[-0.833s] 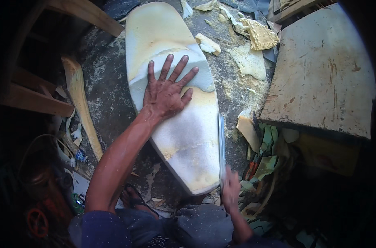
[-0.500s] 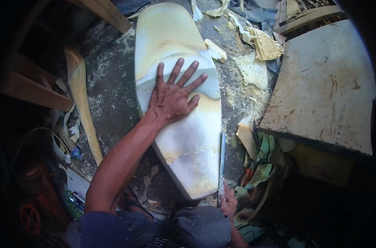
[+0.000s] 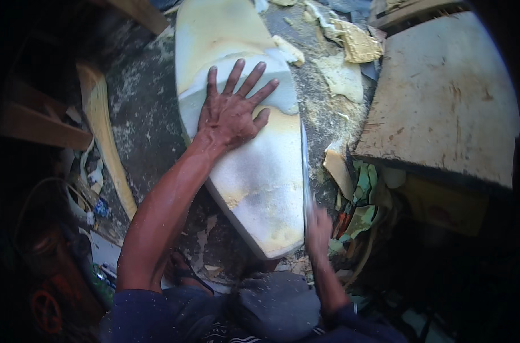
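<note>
In the head view, the left hand (image 3: pixel 234 111) lies flat with fingers spread on the long foam slab (image 3: pixel 254 171) on the dusty floor (image 3: pixel 146 131). The right hand (image 3: pixel 318 228), blurred, is clenched around a long blade (image 3: pixel 303 166) along the slab's right edge. Offcuts (image 3: pixel 343 74) lie beside it, so trimming looks partly done; how much edge is left I cannot tell.

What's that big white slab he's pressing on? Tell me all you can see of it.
The foam slab is long and flat, white with yellow stains, rough-surfaced and tapered at its near end. It lies on a dusty floor amid foam scraps. The left hand rests spread flat on its middle. A long thin blade runs along its right edge, gripped by the blurred right hand.
</note>
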Tool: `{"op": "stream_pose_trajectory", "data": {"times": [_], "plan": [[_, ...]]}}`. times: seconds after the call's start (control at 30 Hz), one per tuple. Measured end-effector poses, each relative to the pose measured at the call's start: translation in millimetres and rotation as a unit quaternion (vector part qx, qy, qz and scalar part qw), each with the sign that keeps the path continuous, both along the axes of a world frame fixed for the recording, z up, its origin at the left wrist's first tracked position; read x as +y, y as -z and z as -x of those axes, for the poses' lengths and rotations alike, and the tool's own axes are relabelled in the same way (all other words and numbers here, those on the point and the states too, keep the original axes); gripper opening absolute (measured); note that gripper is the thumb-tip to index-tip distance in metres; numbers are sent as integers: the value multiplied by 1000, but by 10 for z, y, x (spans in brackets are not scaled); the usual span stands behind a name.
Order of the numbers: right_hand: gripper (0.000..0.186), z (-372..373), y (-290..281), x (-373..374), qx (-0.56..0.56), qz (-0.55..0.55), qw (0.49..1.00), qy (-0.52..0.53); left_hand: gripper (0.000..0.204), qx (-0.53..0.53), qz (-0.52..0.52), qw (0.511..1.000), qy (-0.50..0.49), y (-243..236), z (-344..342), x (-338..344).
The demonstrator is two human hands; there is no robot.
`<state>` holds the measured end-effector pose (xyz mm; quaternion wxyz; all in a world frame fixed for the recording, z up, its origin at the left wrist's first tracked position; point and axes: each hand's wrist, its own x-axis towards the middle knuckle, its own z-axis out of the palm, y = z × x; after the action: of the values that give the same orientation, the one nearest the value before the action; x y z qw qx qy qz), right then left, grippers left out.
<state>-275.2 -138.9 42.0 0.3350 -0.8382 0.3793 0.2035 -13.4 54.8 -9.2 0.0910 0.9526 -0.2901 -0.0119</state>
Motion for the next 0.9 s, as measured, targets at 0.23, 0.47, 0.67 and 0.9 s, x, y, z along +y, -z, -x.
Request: {"op": "stream_pose_trajectory", "data": {"times": [0.23, 0.47, 0.67, 0.9], "plan": [[53, 412, 1, -7, -58, 6, 996, -66, 67, -51, -6, 999, -1, -11, 17, 3], [36, -306, 413, -140, -193, -31, 980, -30, 65, -94, -32, 995, -10, -42, -18, -40], [35, 761, -248, 71, -115, -51, 992, -2, 65, -96, -17, 995, 4, 1, 4, -32], [36, -477, 450, -182, -190, -107, 976, 2, 65, -112, -52, 992, 12, -6, -19, -32]]}}
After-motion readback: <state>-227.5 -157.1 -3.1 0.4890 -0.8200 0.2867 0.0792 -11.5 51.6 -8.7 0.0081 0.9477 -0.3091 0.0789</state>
